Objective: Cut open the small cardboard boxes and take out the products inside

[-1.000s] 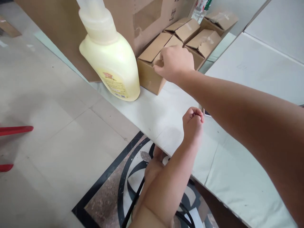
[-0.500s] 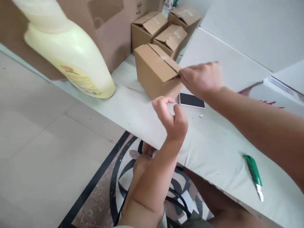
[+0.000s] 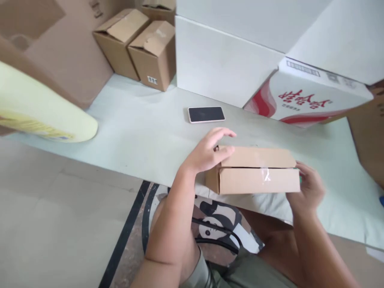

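Note:
A small cardboard box [image 3: 258, 180] is near the table's front edge, with its two top flaps nearly meeting and a bit of clear tape across the seam. My right hand [image 3: 307, 186] grips the box's right end, its fingers partly hidden behind the cardboard. At the left end, my left hand [image 3: 208, 152] lays its thumb on the top flap. The other fingers of that hand are stretched out and apart, past the far edge of the box. A speck of green shows beside my right hand, mostly covered.
A phone [image 3: 206, 114] lies face up beyond my left hand. More cardboard boxes [image 3: 151, 60] stand at the back left. A pale yellow bottle [image 3: 45, 108] is at the left. White cartons [image 3: 222, 60] and a red-and-white carton [image 3: 300, 100] line the back of the table [image 3: 141, 120].
The box has left its place by the other boxes and come right and nearer, in my right hand. My left hand now touches it. The view has swung right.

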The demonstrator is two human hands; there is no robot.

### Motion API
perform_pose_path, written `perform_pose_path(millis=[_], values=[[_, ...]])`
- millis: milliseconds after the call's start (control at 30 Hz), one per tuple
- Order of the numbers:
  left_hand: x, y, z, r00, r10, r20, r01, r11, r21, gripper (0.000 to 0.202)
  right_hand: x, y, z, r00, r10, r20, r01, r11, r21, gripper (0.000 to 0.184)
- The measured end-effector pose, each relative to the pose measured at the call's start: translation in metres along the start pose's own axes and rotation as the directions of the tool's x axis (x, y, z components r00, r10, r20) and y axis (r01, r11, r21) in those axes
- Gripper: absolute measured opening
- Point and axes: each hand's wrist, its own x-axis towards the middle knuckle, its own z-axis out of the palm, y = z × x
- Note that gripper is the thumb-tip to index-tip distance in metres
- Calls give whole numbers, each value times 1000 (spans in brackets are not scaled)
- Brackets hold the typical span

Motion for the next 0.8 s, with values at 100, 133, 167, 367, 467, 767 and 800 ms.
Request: perform_pose_path(millis=[100, 133, 167, 367, 467, 767, 800], values=[[11, -4, 24, 986, -50, 159, 44, 998, 40, 33, -25, 26, 6, 990, 143, 11, -143, 979, 147, 30], [15, -6, 30, 990, -54, 133, 50, 998, 32, 33, -28, 32, 6, 987, 159, 17, -160, 974, 159, 29], [19, -8, 35, 994, -58, 97, 57, 998, 17, 34, -29, 38, 4, 988, 155, 26, -157, 977, 144, 28], [45, -19, 62, 991, -114, 69, 123, 983, -139, 40, -13, 79, -20, 930, 365, 45, -349, 916, -198, 33], [54, -18, 76, 989, -122, 79, 136, 969, -207, 36, -10, 96, -33, 852, 523, 20, -501, 826, -258, 37], [57, -15, 96, 993, -107, -47, 93, 967, -236, 35, -11, 102, -42, 740, 613, 278, -458, 761, -459, 45], [56, -14, 97, 993, -103, -61, 86, 969, -232, 34, -10, 99, -42, 736, 604, 305, -435, 768, -471, 42]])
